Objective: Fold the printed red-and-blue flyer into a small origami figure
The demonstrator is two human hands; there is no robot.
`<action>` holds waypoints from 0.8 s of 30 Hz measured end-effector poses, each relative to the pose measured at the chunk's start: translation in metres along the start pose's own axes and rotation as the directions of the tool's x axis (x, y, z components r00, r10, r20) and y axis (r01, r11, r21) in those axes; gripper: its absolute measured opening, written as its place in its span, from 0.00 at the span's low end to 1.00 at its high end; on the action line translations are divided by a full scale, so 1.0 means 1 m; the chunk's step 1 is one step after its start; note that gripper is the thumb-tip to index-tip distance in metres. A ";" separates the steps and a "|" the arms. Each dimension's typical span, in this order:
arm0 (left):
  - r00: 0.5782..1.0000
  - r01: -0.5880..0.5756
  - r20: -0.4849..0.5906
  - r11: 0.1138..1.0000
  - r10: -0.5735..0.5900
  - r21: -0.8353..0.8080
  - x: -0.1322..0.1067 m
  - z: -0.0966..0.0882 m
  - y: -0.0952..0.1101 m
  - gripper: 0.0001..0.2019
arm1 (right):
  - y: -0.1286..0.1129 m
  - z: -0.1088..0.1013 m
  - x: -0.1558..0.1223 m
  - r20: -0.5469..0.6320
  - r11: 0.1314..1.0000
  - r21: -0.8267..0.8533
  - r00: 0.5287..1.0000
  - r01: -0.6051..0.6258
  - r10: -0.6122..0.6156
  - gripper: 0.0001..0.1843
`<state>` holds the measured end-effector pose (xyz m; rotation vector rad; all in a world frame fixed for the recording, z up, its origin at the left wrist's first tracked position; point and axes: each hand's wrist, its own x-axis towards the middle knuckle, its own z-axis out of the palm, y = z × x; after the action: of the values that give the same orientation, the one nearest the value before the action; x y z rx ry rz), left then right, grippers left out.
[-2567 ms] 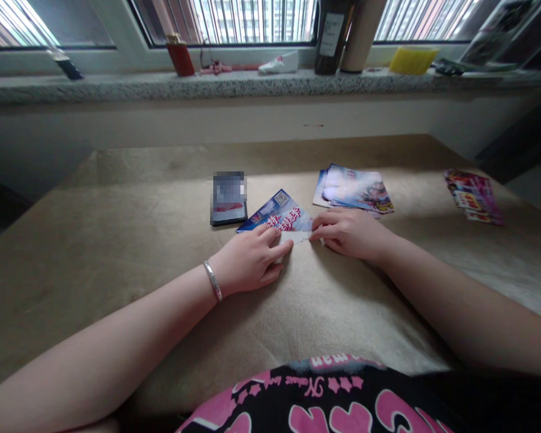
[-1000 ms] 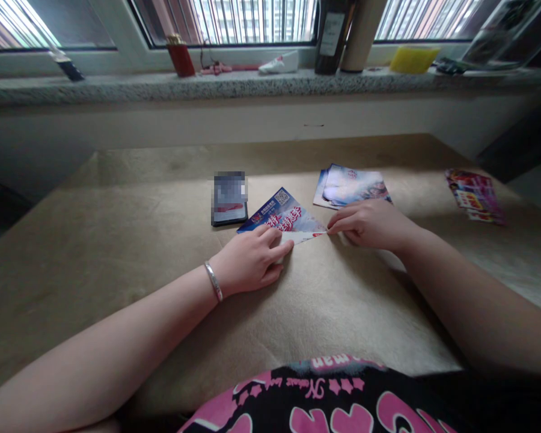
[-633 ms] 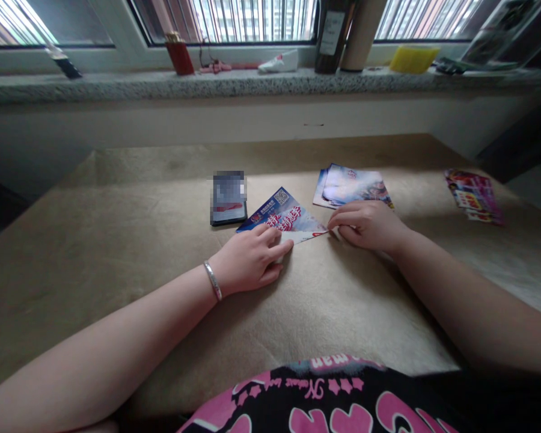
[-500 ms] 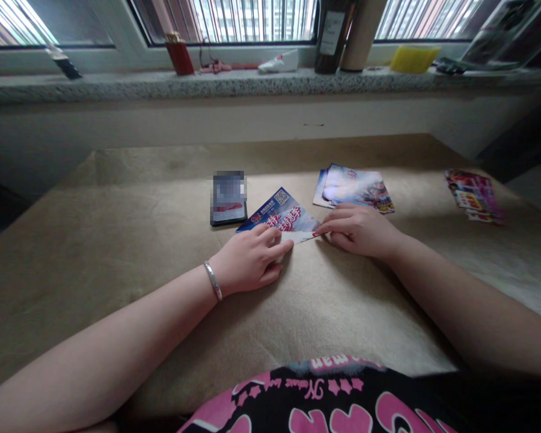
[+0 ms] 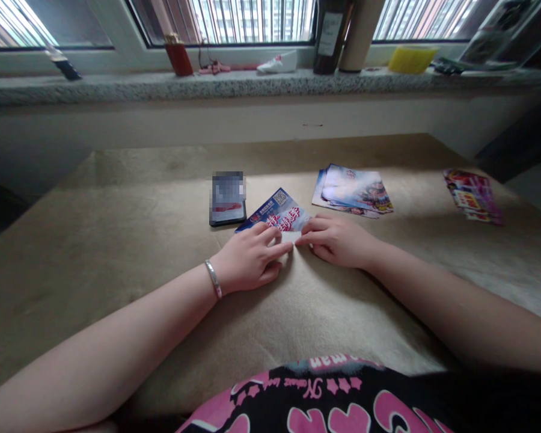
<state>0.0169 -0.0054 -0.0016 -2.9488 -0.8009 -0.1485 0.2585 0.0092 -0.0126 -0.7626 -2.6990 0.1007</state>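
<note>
A blue printed leaflet [image 5: 265, 211] with red lettering and a QR code lies folded on the table, a white strip of its reverse showing along the near edge. My left hand [image 5: 251, 255] rests on its left part, fingers stretched out and open, pressing it to the tabletop. With fingers extended and open, my right hand [image 5: 336, 239] touches the right part of that near edge. Its fingertips sit just right of the left index finger. Both hands cover part of the sheet, and the right thumb is hidden.
A dark flat rectangular item [image 5: 228, 207], blurred on top, lies left of the leaflet. Behind my right hand is a loose stack of printed leaflets [image 5: 356, 186]. Pink and red printed papers [image 5: 471, 195] lie far right. The granite windowsill [image 5: 234, 85] holds several items, including a red bottle [image 5: 178, 55].
My right hand has slid left along the near edge, toward my left hand. It uncovers more of the leaflet stack behind it. My left hand stays in place.
</note>
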 end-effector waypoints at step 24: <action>0.999 0.030 -0.017 0.991 -0.033 -0.133 0.000 0.000 -0.006 0.15 | 0.001 0.000 0.003 -0.001 0.998 -0.052 1.000 0.019 -0.019 0.15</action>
<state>0.0140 0.0001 -0.0008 -3.0545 -0.8683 -0.2407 0.2566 0.0112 -0.0122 -0.7514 -2.7165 0.0253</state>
